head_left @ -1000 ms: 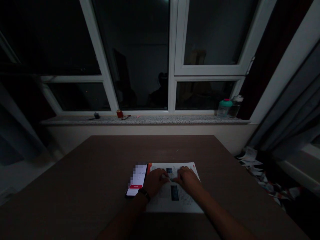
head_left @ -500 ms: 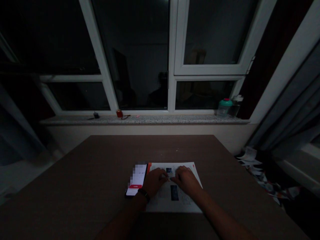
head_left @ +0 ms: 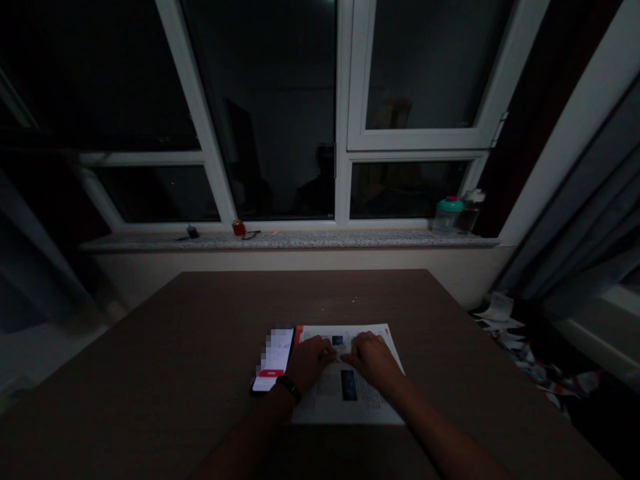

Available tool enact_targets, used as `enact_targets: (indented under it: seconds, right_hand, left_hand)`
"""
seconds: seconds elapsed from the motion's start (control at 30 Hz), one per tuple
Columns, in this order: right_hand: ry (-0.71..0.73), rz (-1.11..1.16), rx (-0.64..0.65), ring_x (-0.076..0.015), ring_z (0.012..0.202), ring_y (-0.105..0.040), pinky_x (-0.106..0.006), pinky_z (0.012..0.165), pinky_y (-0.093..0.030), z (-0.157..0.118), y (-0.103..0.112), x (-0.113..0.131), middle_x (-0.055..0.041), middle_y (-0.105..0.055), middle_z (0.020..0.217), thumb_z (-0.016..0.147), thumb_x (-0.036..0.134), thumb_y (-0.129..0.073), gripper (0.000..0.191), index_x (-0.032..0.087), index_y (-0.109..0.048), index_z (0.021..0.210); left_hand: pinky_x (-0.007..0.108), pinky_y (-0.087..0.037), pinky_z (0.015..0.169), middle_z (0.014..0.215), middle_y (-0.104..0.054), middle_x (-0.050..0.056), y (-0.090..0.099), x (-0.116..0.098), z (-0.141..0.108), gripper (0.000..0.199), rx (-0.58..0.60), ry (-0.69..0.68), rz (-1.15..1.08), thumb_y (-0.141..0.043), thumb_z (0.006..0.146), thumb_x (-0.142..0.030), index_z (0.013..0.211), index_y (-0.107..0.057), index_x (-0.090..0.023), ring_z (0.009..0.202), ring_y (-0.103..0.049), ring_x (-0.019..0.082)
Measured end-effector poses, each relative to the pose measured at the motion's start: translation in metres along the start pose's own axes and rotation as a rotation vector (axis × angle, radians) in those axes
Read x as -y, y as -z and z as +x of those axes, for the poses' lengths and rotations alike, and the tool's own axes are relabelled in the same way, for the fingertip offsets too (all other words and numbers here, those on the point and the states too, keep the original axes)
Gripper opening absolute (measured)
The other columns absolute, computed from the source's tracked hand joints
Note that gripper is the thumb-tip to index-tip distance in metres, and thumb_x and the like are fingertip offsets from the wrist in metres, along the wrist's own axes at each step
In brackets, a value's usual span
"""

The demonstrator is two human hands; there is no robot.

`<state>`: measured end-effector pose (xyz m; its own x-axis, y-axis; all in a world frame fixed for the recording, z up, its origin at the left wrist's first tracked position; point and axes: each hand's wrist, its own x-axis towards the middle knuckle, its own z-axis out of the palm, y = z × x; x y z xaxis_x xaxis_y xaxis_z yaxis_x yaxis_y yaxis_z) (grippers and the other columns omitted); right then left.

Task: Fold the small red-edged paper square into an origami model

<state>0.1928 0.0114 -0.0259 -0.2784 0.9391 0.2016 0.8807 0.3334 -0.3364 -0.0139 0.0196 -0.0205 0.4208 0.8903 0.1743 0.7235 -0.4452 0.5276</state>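
Observation:
An open printed page (head_left: 333,408) with text and dark blue pictures lies on the brown table (head_left: 215,307). Over its upper left part is my left hand (head_left: 311,360), with a dark band on the wrist and the fingers curled together. My right hand (head_left: 371,357) rests over the upper right part, its fingers bent and its thumb pointing at the left hand. Between the fingertips there is something small and pale, too dim to make out. A lit phone (head_left: 273,360) lies just left of the page.
Beyond the table, a stone windowsill (head_left: 310,240) holds a small red object (head_left: 239,228), a dark small item (head_left: 192,231) and a teal-lidded container (head_left: 449,215) beside a clear bottle (head_left: 471,210). Papers (head_left: 500,310) are piled at the right, below the curtain.

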Motion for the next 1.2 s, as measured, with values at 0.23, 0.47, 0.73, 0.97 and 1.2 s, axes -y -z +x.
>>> enact_targets:
  seconds: [0.23,0.47,0.73,0.97,1.2]
  right_hand:
    - [0.025,0.028,0.010,-0.0216,0.091,-0.052,-0.029,0.077,-0.033,-0.002,0.010,-0.007,-0.0027,-0.062,0.088,0.085,0.033,-0.070,0.017,0.019,-0.060,0.078]
    - [0.116,0.070,0.021,-0.0195,0.094,-0.051,-0.028,0.078,-0.033,-0.006,0.016,-0.011,-0.0014,-0.061,0.092,0.087,0.019,-0.065,0.005,0.020,-0.061,0.084]
    - [0.209,-0.051,0.035,-0.0181,0.090,-0.054,-0.030,0.081,-0.034,-0.007,0.013,0.003,-0.0030,-0.060,0.095,0.094,0.013,-0.049,0.022,0.024,-0.068,0.096]
    - [0.205,-0.078,0.010,-0.0210,0.098,-0.052,-0.032,0.084,-0.034,-0.004,0.011,0.008,-0.0055,-0.061,0.097,0.093,0.015,-0.050,0.016,0.019,-0.065,0.091]
    - [0.222,0.006,0.026,-0.0200,0.100,-0.051,-0.031,0.085,-0.034,-0.002,0.013,0.005,-0.0036,-0.061,0.099,0.092,0.019,-0.056,0.009,0.020,-0.064,0.095]
  left_hand:
    - [0.028,-0.042,0.079,0.091,-0.059,0.002,0.005,0.012,0.001,0.011,0.043,-0.034,-0.025,-0.063,0.089,-0.022,0.095,-0.072,-0.022,0.087,-0.058,0.018]
    - [0.029,-0.043,0.083,0.099,-0.056,0.003,0.009,0.008,0.000,0.016,0.069,-0.075,0.020,-0.061,0.089,-0.017,0.099,-0.071,-0.023,0.095,-0.056,0.019]
    - [0.035,-0.040,0.091,0.107,-0.058,0.004,0.018,-0.007,-0.006,0.008,0.082,-0.283,0.161,-0.060,0.090,-0.019,0.097,-0.063,-0.021,0.101,-0.051,0.022]
    - [0.032,-0.040,0.083,0.096,-0.058,0.005,0.011,-0.005,-0.005,0.020,0.133,-0.345,0.176,-0.048,0.099,-0.025,0.089,-0.064,-0.020,0.095,-0.052,0.021]
    - [0.033,-0.040,0.087,0.099,-0.060,0.004,0.006,-0.001,-0.004,0.014,0.122,-0.320,0.116,-0.052,0.097,-0.022,0.095,-0.065,-0.022,0.099,-0.053,0.021]
